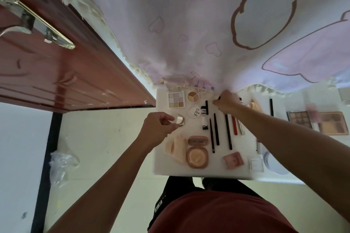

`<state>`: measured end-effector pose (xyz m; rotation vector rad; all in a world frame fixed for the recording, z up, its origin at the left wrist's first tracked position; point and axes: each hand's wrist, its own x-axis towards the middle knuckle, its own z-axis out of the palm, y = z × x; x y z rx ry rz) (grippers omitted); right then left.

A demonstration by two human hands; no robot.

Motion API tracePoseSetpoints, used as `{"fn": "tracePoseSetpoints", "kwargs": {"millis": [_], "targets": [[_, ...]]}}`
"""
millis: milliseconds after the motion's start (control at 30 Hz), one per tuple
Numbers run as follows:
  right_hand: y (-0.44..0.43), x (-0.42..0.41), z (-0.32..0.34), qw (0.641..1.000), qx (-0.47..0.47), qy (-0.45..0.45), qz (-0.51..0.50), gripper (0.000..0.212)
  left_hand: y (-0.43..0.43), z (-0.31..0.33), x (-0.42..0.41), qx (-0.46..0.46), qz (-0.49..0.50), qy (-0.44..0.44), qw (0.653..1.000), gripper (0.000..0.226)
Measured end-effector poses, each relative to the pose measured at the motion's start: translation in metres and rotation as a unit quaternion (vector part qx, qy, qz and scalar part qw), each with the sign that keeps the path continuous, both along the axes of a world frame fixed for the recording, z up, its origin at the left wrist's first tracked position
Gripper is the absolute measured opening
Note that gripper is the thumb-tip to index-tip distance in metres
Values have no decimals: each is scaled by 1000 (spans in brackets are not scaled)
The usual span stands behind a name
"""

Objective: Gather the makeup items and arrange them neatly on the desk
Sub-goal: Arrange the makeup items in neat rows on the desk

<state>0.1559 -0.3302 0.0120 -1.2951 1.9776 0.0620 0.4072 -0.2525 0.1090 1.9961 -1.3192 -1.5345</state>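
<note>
Left hand (158,127) pinches a small shiny silver-and-cream cap (180,122) over the left edge of the white desk (162,168). Right hand (227,103) sits at the far edge, fingers curled round a slim black stick (219,98), only its tip showing. Far-left corner: nine-pan pastel eyeshadow palette (176,99), round three-part concealer pot (193,96), white round lid (195,112) lettered "blbl". Black-and-white tube (204,119), label begins "PINK". Mid-desk: row of black pencils (216,130), one red pencil (234,125). Near edge: open pink compact (197,157) holding a beige puff. Lilac rose-print cloth (189,34) overhangs the far edge.
</note>
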Motion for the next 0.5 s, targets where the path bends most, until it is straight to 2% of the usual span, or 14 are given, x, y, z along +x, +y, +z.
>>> {"fn": "tracePoseSetpoints", "kwargs": {"millis": [200,500], "targets": [[-16,14,-9,996,-27,57,63,16,0,1,18,6,5,4,1000,21],[-8,7,-9,998,-39,26,47,34,-4,0,22,6,1,10,1000,21]]}}
